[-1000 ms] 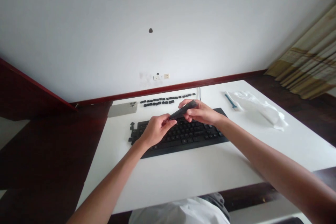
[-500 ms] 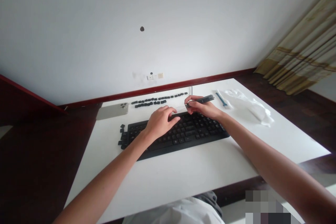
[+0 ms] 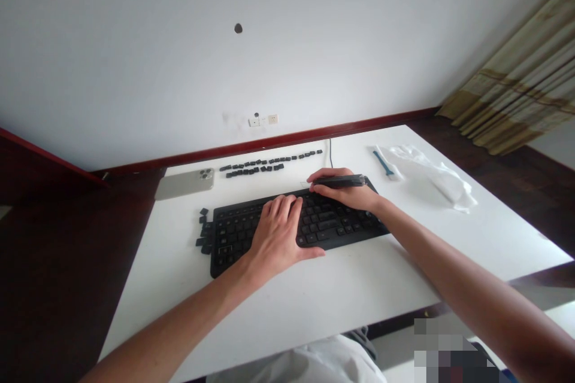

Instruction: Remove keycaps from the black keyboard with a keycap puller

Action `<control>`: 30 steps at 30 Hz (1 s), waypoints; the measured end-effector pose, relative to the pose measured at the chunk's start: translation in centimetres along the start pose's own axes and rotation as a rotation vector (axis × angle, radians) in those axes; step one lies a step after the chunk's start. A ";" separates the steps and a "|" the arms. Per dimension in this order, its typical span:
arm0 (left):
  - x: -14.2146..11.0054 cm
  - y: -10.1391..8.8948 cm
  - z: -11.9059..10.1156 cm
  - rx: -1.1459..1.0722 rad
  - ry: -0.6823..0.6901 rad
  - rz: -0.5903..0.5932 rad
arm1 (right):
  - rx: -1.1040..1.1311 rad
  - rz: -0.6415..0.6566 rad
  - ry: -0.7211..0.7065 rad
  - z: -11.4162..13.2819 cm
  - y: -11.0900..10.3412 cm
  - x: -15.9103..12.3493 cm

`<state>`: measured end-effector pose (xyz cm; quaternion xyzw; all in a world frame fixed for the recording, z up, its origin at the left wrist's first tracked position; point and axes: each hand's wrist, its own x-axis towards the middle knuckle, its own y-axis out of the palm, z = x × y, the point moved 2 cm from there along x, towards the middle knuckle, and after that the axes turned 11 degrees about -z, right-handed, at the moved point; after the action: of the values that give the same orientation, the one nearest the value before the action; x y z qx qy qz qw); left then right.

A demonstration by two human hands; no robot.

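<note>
A black keyboard (image 3: 233,233) lies across a white table (image 3: 314,293). My left hand (image 3: 276,233) rests flat on its keys, fingers stretched out. My right hand (image 3: 348,191) is at the keyboard's far right edge, fingers closed around a long thin black bar (image 3: 341,180) that lies level. Several loose black keycaps (image 3: 269,163) sit in rows behind the keyboard, and a few more keycaps (image 3: 203,232) lie at its left end.
A phone (image 3: 184,184) lies face down at the table's far left corner. A blue-handled tool (image 3: 383,163) and a crumpled white plastic bag (image 3: 435,176) are at the far right. A cable (image 3: 331,152) runs back to the wall. Curtains (image 3: 521,102) hang on the right.
My left hand let go of the black bar and came down flat on the keyboard. My right hand carried the bar to the keyboard's far right edge and levelled it.
</note>
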<state>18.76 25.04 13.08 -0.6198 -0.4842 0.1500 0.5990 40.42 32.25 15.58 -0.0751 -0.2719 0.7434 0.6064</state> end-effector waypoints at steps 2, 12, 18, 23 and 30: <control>0.1 0.0 0.1 -0.002 -0.011 0.004 | 0.007 0.037 -0.018 0.2 0.2 -0.1; 0.6 0.0 0.3 -0.056 -0.047 0.032 | 0.012 0.083 -0.021 0.5 0.2 -0.2; 0.8 0.2 0.4 -0.085 -0.052 0.038 | 0.009 0.194 -0.016 0.5 0.0 0.0; 0.7 0.2 0.4 -0.089 -0.044 0.022 | 0.064 0.196 -0.007 0.4 0.1 0.4; 0.6 0.3 0.4 -0.081 -0.029 -0.008 | -0.009 0.275 0.045 1.0 -0.3 1.0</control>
<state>18.90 25.79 12.91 -0.6396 -0.5008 0.1369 0.5668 40.00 32.92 16.75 -0.1310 -0.2486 0.8166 0.5043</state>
